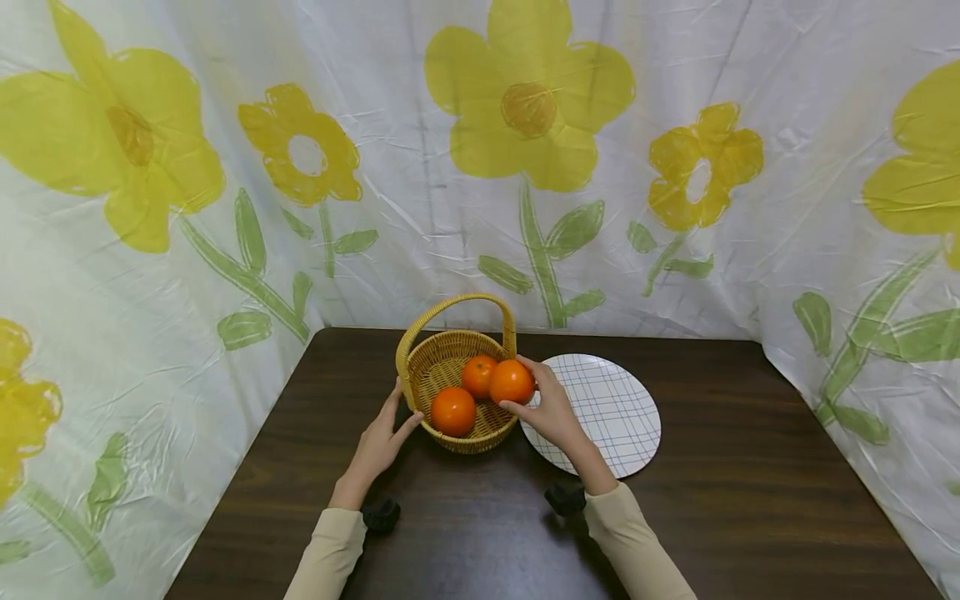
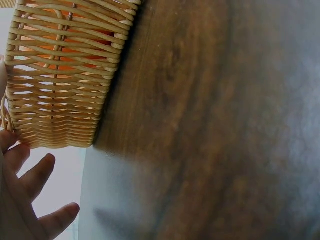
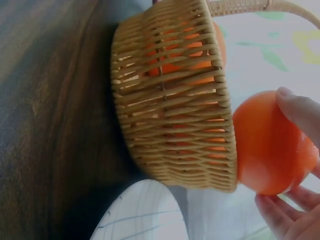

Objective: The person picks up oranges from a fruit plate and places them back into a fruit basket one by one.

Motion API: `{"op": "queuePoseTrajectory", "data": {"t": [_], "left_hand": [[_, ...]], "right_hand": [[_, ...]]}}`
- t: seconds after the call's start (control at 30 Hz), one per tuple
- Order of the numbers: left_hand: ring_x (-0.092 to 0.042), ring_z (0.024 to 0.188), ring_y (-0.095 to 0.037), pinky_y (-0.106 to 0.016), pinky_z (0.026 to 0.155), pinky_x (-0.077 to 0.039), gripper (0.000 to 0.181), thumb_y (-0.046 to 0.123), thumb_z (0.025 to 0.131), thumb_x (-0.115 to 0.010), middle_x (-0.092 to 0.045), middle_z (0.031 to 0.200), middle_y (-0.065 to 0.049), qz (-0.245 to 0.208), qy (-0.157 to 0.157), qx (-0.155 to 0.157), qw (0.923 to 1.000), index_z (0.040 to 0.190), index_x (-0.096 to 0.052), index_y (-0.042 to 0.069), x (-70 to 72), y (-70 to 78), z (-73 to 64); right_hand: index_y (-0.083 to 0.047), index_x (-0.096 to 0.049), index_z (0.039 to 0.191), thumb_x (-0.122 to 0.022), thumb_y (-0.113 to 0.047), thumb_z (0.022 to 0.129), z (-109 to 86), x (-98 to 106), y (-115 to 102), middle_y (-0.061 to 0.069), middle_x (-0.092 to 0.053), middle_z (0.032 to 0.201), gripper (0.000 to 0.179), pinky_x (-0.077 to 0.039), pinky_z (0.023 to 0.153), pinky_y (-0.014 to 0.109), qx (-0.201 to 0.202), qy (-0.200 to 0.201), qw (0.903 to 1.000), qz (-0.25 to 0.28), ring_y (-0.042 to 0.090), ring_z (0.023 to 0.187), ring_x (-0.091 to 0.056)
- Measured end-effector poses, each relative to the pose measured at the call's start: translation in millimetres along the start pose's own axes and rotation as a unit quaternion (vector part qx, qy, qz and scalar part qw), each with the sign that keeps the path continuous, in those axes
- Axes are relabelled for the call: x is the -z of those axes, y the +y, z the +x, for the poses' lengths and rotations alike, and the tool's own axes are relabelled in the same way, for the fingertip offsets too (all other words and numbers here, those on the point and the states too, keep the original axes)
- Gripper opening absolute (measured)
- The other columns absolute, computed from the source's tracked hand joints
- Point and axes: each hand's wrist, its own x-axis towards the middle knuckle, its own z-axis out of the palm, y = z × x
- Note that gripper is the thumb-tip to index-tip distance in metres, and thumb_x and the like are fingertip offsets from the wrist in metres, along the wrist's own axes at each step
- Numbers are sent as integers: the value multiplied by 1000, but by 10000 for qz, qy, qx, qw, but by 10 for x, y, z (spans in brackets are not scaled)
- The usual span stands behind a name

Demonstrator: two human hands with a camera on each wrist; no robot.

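Note:
A wicker basket (image 1: 468,446) with a tall arched handle stands on the table, two oranges (image 1: 453,412) lying inside it. My right hand (image 1: 553,408) grips a third orange (image 1: 512,382) over the basket's right rim, thumb on one side and fingers on the other. In the right wrist view that held orange (image 3: 272,145) is level with the rim and overlaps its edge. At the basket's left side, my left hand (image 1: 378,442) touches the rim near the handle's foot with thumb and forefinger. The left wrist view shows its other fingers (image 2: 39,176) spread, off the weave.
A round white plate (image 1: 611,417) with a thin-lined grid lies just right of the basket, partly beneath my right hand. The dark wooden table (image 1: 750,467) reaches back to a white curtain (image 1: 405,225) printed with yellow flowers.

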Motion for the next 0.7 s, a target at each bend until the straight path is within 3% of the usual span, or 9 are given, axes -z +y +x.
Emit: {"op": "queuePoseTrajectory", "data": {"t": [0.17, 0.7], "left_hand": [[-28, 136, -35, -62, 99, -29, 74, 52, 92, -47, -14, 155, -2, 22, 3, 23, 10000, 148, -1, 37, -4, -3, 3], [-27, 136, -34, -62, 100, -29, 74, 52, 92, -47, -12, 156, 0, -34, -1, 6, 10000, 148, -1, 38, -1, -5, -4]], "right_hand": [[-12, -39, 141, -77, -34, 76, 0, -31, -27, 9, -46, 129, 78, -45, 83, 39, -70, -126, 9999, -90, 23, 105, -52], [-9, -41, 139, -76, -36, 76, 4, -157, -14, 11, -45, 133, 78, -45, 91, 46, 278, -328, 9988, -244, 27, 116, -50]]}}
